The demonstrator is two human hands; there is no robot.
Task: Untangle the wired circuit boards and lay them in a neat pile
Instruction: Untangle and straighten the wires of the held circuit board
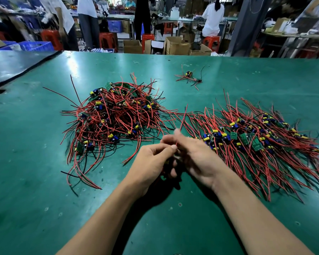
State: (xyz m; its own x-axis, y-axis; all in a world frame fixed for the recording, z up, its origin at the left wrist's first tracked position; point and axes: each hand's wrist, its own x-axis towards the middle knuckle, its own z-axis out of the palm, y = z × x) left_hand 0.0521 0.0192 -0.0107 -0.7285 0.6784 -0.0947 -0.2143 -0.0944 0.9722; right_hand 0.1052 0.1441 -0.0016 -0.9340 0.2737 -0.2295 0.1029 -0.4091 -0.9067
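A tangled heap [114, 115] lies left of the straightened pile [256, 138].

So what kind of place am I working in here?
Most likely an electronics assembly workshop: heaps of wired boards lie on a green bench, and behind it are people at other benches, red stools and cardboard boxes.

— What lies between the left hand [151, 161] and the right hand [195, 157]?
— Hidden. Only a red wire [182, 120] rises from the left thumb's pinch. The right fingertips [170, 138] are blurred, their grip unreadable.
— The right-side pile [256, 140]?
— Wires run off the right edge. Boards in the far cluster [189, 78]: too small to count.
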